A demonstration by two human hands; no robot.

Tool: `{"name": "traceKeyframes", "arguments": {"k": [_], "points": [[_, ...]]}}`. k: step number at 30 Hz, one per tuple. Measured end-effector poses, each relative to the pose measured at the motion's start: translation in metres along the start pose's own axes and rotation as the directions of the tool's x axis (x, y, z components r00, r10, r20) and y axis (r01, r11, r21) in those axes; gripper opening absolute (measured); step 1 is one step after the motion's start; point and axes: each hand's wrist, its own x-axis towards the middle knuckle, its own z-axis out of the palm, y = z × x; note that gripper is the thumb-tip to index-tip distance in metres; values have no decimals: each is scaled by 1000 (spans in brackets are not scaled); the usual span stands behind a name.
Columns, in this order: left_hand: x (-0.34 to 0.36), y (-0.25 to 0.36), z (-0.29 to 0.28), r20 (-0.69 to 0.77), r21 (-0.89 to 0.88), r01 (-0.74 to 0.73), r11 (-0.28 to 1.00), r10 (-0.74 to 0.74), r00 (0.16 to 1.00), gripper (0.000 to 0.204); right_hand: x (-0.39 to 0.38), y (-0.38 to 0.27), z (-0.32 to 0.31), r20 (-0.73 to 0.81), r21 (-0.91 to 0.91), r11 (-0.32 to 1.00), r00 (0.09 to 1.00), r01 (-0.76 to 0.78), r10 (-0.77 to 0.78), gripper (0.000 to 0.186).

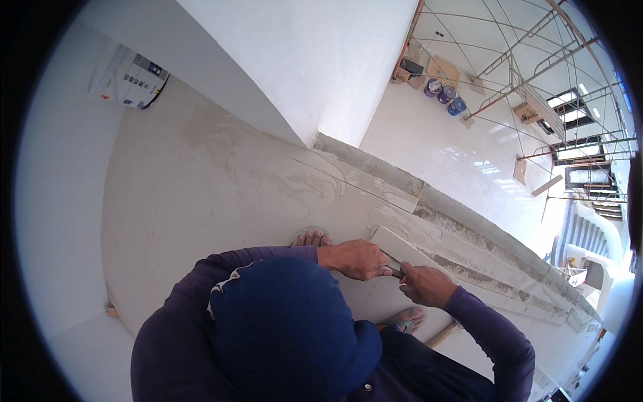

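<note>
My left hand (360, 260) is closed in front of my body, its thumb towards the right. My right hand (426, 286) is closed just beside it, fingers bent round a slim dark-grey tool (396, 272) that bridges the small gap between both hands. My palms and fingers hide most of it, so its kind does not show. Just beyond my hands lies a long pale tile strip (410, 249), along the edge of a step. A thin dark line runs by its near side. I cannot tell whether my hands touch the strip.
My sandalled feet (410, 317) stand on a dusty, smeared floor (221, 181). A rough grey ledge (368, 164) drops to a lower floor with paint buckets (446, 94) and scaffolding (529, 87). A white wall corner (321, 74) stands ahead; a white bag (130, 79) lies at far left.
</note>
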Motion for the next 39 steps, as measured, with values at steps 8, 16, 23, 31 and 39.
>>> {"name": "traceKeyframes", "arguments": {"k": [8,16,23,31,39], "points": [[-3,-1,-2,-9,-14,-4,1000,4,1000,53,-3,-6,-9,10,-61,998,999,-33,33,36],[-3,-3,2,-39,-39,-22,999,20,999,52,-6,-2,-11,-2,-113,994,1000,-9,9,38],[0,-6,4,-43,-27,-30,999,29,999,53,-6,-2,-13,3,-108,994,1000,0,1,38],[-2,-6,4,-30,-26,-27,999,26,999,52,-4,2,-9,-3,-113,994,1000,10,-10,38],[0,-8,6,-39,-17,-30,999,30,999,51,-3,4,-10,-5,-141,990,1000,3,-4,39]]}}
